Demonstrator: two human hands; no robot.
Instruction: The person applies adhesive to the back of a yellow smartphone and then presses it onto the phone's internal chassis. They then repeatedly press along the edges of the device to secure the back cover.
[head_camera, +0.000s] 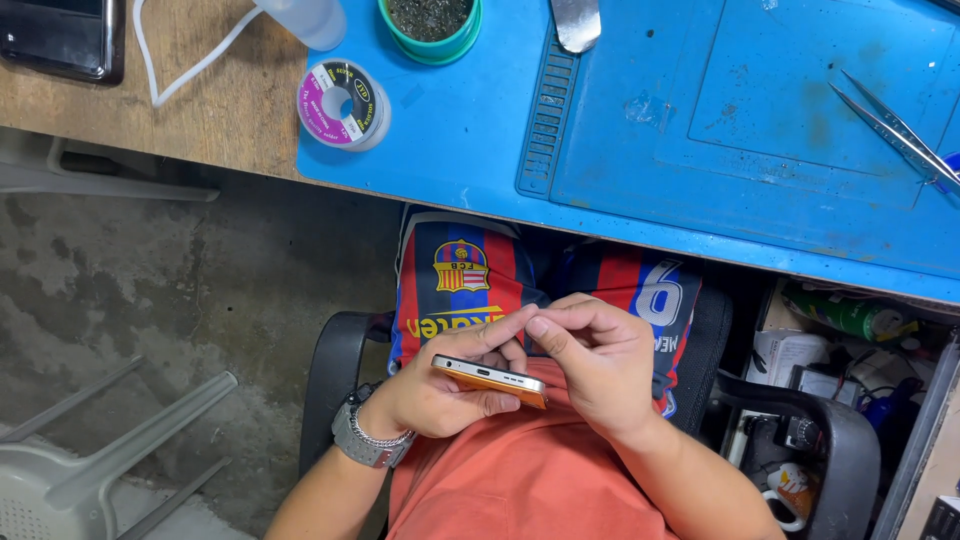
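Orange phone (490, 379) sits in the left hand's (440, 390) closed grip, right hand (590, 365) pinching its top.

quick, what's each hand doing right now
Left hand: closed around the orange phone, holding it edge-up over the lap.
Right hand: fingers curled, fingertips pinching at the phone's top edge beside the left thumb.

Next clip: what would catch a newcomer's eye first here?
The orange phone held edge-on over the lap, low in the middle: the left hand cradles it while the right hand pinches at its top edge. Above, a bright blue mat covers the bench, with a solder spool at its left end and tweezers at its right.
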